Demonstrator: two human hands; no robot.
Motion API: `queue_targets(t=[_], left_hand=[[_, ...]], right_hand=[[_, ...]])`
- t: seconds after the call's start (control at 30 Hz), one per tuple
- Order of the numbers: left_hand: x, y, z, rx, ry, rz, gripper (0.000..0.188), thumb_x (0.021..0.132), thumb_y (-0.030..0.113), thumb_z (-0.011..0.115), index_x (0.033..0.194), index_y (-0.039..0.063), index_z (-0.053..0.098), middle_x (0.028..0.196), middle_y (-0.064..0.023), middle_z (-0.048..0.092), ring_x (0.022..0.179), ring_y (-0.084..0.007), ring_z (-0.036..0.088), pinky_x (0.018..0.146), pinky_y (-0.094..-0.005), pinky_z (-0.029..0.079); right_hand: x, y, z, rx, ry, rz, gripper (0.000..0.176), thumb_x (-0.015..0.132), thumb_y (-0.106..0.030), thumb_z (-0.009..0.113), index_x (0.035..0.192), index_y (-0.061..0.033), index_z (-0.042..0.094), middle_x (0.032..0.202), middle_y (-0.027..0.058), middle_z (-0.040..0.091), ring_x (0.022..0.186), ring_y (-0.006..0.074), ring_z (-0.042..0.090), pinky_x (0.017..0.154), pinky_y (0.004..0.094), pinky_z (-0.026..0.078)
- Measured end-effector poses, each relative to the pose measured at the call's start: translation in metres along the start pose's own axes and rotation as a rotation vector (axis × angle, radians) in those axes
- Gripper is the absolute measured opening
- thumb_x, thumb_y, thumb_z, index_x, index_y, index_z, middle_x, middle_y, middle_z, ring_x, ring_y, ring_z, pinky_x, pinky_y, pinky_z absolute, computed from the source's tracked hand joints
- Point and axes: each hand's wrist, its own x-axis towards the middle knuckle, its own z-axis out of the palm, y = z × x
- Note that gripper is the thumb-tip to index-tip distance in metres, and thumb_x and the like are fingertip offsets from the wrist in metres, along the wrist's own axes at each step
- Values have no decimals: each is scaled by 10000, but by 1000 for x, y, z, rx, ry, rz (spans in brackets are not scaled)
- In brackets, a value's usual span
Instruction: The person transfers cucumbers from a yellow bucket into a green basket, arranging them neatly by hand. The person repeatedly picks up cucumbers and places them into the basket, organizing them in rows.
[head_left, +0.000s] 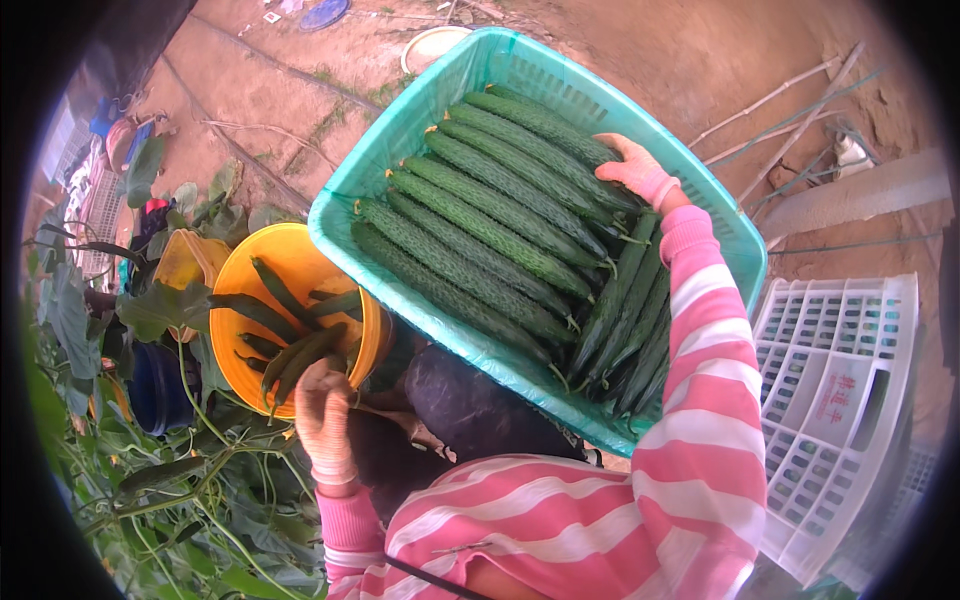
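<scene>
A turquoise plastic basket (360, 154), lined with thin plastic film, holds rows of dark green cucumbers (480, 217). More cucumbers lie crosswise at its near right end. My right hand (634, 171), in a pale orange knit glove, is on a cucumber (551, 129) near the far side, thumb and fingers astride its end. To the left stands a yellow bucket (244, 259) with several loose cucumbers (281, 296) inside. My left hand (322, 409), gloved alike, is at the bucket's near rim beside the cucumbers. Its fingers are partly curled, and whether they hold one is not clear.
White plastic crates (832, 405) stand close on the right. Leafy cucumber vines (187, 495) crowd the lower left, around a dark blue bucket (161, 390). Thin poles (795, 112) and a pale pipe (862, 195) lie at upper right. A round pale lid or tub (431, 49) sits behind the basket.
</scene>
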Motion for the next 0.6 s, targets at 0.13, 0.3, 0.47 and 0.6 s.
queue_targets(t=[0.13, 0.3, 0.47, 0.6], left_hand=[[2, 4, -7, 21, 162, 19, 405, 945, 126, 586, 1304, -28, 478, 990, -39, 564, 892, -126, 537, 880, -276, 452], [6, 4, -27, 273, 349, 50, 380, 967, 150, 563, 1294, -36, 509, 1090, -51, 589, 922, -131, 548, 880, -281, 453], [21, 15, -71, 263, 583, 158, 333, 944, 88, 589, 1253, -26, 541, 1085, -67, 621, 954, -149, 579, 890, -282, 457], [59, 9, -94, 1271, 180, -37, 346, 889, 146, 629, 1220, 58, 582, 1082, -123, 651, 1006, -225, 626, 875, -328, 491]], right_hand=[[4, 8, 4, -3, -43, 108, 603, 801, -155, 625, 1373, -36, 479, 1329, 116, 552, 1258, 213, 475, 1074, 308, 342], [-1, 28, -13, -13, -155, 75, 560, 894, -242, 501, 1411, -33, 459, 1421, 109, 486, 1311, 212, 417, 1115, 303, 276], [27, 52, -25, 122, -291, 147, 585, 901, -207, 499, 1443, -8, 402, 1439, 115, 452, 1346, 202, 379, 1117, 308, 274], [42, 45, -31, -387, -296, 92, 583, 874, -180, 507, 1442, -85, 414, 1417, 177, 465, 1292, 311, 463, 1079, 375, 355]])
